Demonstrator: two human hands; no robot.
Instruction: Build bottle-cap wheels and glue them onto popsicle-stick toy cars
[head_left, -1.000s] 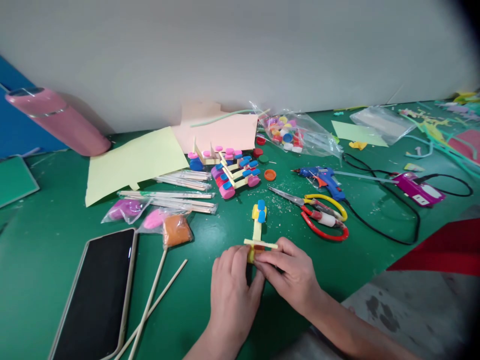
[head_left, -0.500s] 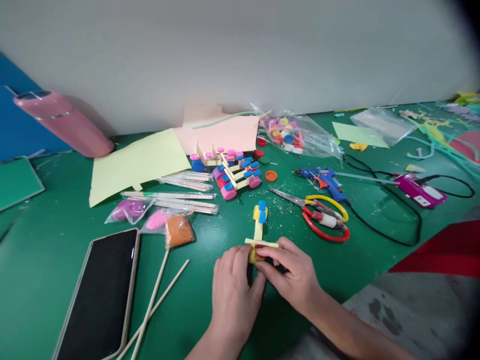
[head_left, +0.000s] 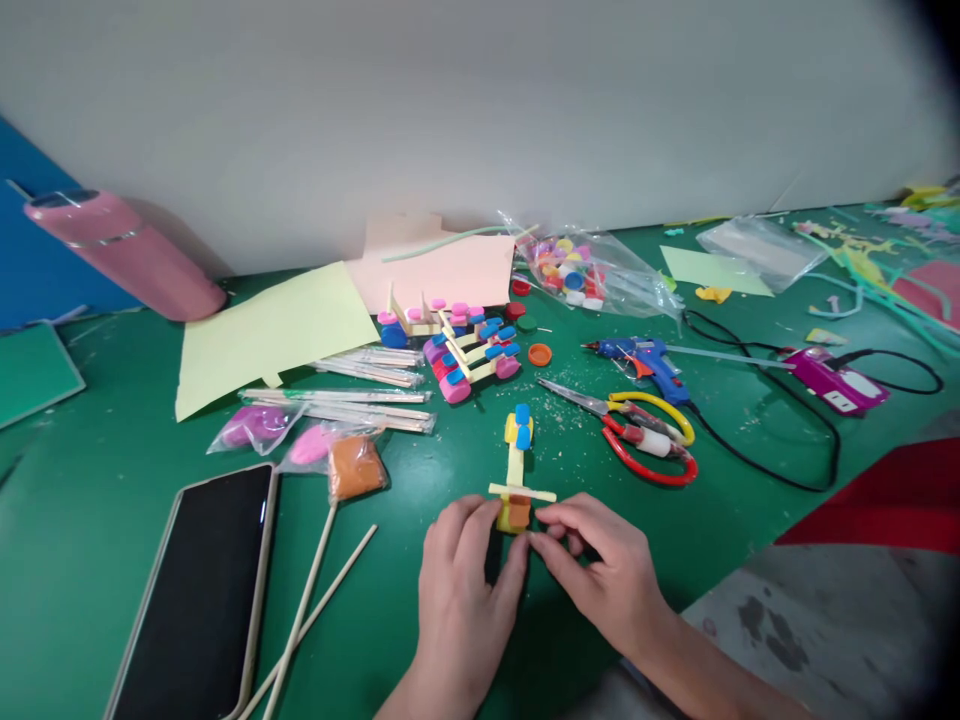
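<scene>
A small craft-stick model [head_left: 516,466] lies in front of me. It has yellow round parts, two blue pieces at its far end, a crosswise stick and an orange block [head_left: 519,512] at its near end. Curled about that near end, my left hand [head_left: 465,590] grips it between index finger and thumb. My right hand [head_left: 600,555] is just to the right of the orange block, thumb and index finger slightly apart with nothing visible between them. Beyond stand similar finished-looking models [head_left: 471,355] with pink, blue and red parts.
Right of the model lie scissors [head_left: 645,430] and a blue glue gun [head_left: 641,362] with a black cord. Left are a phone [head_left: 199,590], wooden sticks [head_left: 311,610] and bagged orange clay [head_left: 357,468]. A bag of coloured caps [head_left: 577,275] and a pink bottle [head_left: 131,255] stand behind.
My right fingers have drawn off the orange block to the right, uncovering it. My left hand keeps its hold, and the model has hardly moved.
</scene>
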